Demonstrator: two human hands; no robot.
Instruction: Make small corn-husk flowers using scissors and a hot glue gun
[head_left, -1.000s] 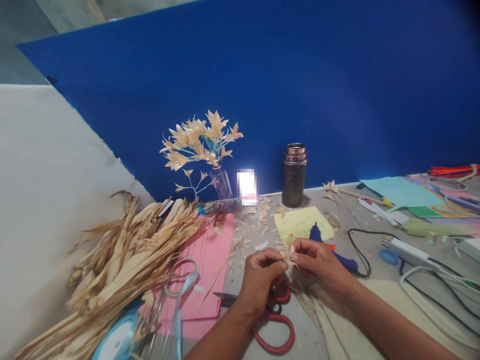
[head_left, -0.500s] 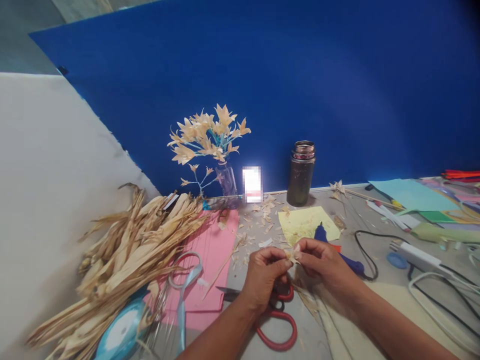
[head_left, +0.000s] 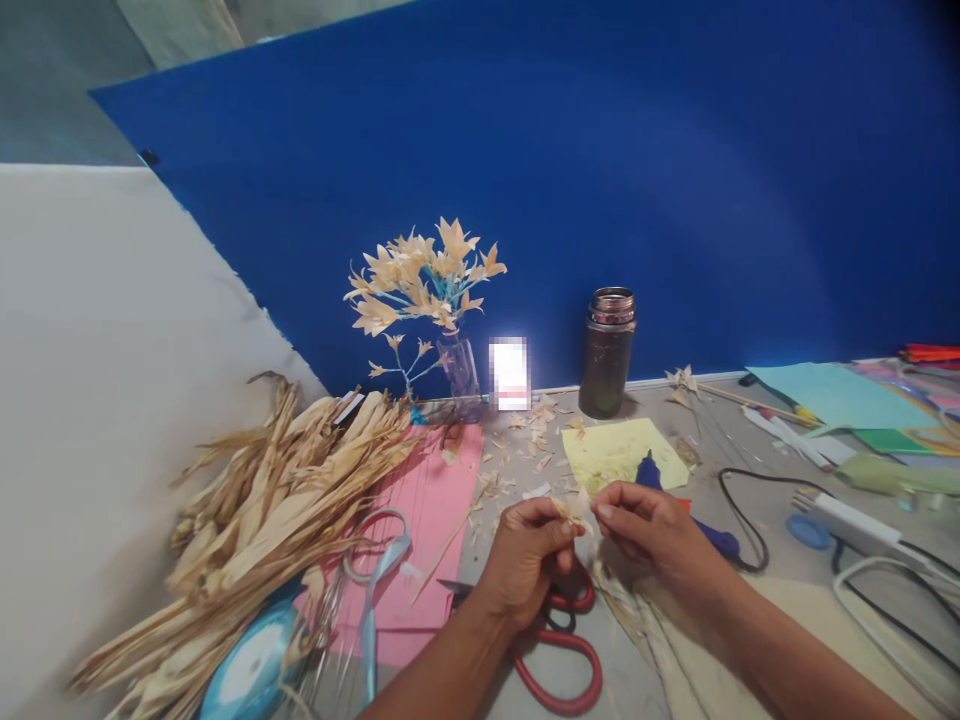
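Between thumb and fingers, my left hand point(head_left: 529, 560) pinches a small pale corn husk flower point(head_left: 574, 508). My right hand point(head_left: 645, 525) is closed in a pinch at that flower's right edge; its fingertips partly cover the contact. Beneath my left hand lie scissors with red handles point(head_left: 592, 680), the blades pointing left and partly hidden by the wrist. Long strips of husk point(head_left: 626, 610) rest below my right hand. Just beyond it, a blue glue gun point(head_left: 649, 470) lies over a yellow paper point(head_left: 607, 450) dusted with scraps.
Dried corn husks point(head_left: 292, 500) are heaped at left, beside a blue ribbon roll point(head_left: 251, 660) and pink paper point(head_left: 420, 590). A clear bottle point(head_left: 459, 370) holds husk flowers point(head_left: 427, 270). A dark flask point(head_left: 607, 355) stands behind. Cables and a white power adapter point(head_left: 855, 520) lie at right.
My right fingertips have shifted slightly away from my left ones, so more of the husk flower shows between them. The whole view has moved slightly.
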